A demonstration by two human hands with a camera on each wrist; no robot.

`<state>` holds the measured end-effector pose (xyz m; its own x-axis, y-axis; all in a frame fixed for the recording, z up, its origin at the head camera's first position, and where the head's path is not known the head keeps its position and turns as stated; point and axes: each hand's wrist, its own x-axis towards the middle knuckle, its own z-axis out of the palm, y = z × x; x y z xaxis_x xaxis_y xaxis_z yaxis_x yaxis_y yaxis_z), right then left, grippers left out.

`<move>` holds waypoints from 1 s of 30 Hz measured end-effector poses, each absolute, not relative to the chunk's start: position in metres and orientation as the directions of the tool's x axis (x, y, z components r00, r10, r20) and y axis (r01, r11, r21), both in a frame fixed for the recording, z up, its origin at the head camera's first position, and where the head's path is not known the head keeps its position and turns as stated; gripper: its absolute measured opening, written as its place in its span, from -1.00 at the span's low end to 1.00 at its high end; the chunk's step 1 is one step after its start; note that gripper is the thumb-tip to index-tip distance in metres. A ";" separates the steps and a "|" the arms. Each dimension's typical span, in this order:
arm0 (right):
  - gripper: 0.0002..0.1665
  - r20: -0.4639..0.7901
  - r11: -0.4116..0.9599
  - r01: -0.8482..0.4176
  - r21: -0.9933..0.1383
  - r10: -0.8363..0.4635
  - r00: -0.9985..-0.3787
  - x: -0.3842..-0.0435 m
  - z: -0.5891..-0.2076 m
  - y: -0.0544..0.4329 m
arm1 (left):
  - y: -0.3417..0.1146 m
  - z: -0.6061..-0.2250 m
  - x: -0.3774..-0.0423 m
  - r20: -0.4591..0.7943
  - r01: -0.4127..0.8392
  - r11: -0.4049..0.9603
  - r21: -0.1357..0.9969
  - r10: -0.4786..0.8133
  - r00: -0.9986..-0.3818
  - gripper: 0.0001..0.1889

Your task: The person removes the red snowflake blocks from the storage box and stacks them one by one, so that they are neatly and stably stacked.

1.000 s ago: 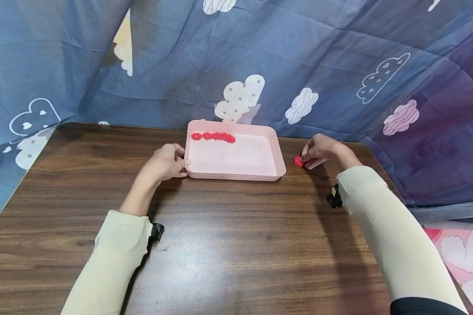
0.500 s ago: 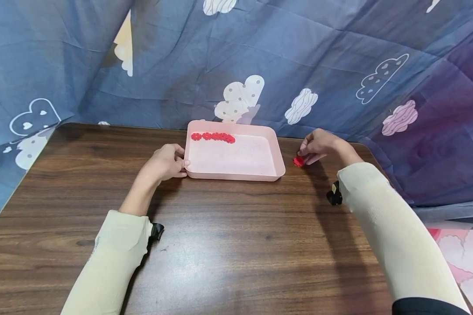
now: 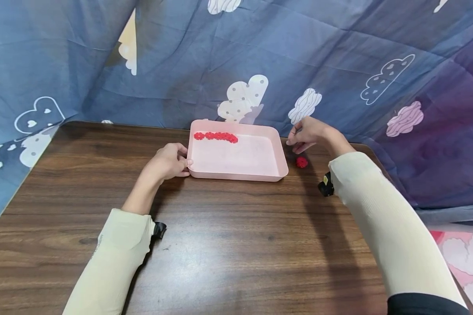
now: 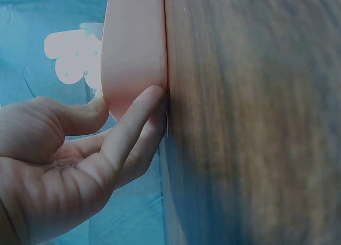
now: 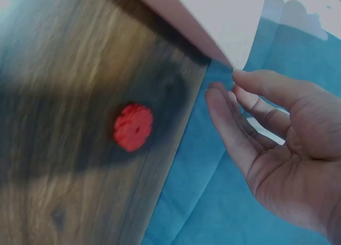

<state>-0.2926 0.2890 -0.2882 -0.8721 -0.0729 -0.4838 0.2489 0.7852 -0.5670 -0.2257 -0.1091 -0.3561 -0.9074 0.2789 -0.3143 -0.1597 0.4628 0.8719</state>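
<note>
The pink tray (image 3: pixel 240 159) stands on the wood-grain table (image 3: pixel 236 253), its far side close to the patterned blue cloth (image 3: pixel 173 57). At the tray's left end, the person's left hand (image 3: pixel 168 162) grips it, thumb at the rim and fingers against the outside of the wall (the left wrist view shows the fingertips low on that wall, close to the tabletop).

Inside the tray, a row of red flower-shaped pieces (image 3: pixel 217 136) runs along the far wall from the far left corner toward the middle, spaced at its left end and bunched at its right.

Just beyond the tray's right end is the person's right hand (image 3: pixel 309 133), raised over the table's far edge. Its fingers are bent lightly with a gap between them and the thumb, and nothing shows in its grasp; whether the thumb tip meets any fingertip cannot be told. Below this hand, to the right of the tray and apart from it, another red piece (image 3: pixel 301 162) lies on the table (it looks thick, perhaps more than one layer).

Nearer the person than the tray, pale sleeves (image 3: pixel 112 253) cover both forearms, with a black wrist device (image 3: pixel 159 230) at each cuff.
</note>
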 end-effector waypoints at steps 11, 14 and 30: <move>-0.70 -0.475 0.844 0.139 -0.517 -0.148 -0.868 -0.306 -0.285 0.248 | -0.110 -0.355 -0.227 -0.319 -0.174 0.457 0.872 0.262 -0.911 -0.57; -0.68 -0.472 0.848 0.119 -0.516 -0.165 -0.866 -0.309 -0.288 0.235 | -0.111 -0.357 -0.228 -0.319 -0.175 0.460 0.871 0.257 -0.912 -0.60; -0.55 -0.512 0.901 0.033 -0.432 -0.216 -0.831 -0.329 -0.293 0.175 | -0.109 -0.359 -0.229 -0.307 -0.167 0.462 0.871 0.246 -0.920 -0.62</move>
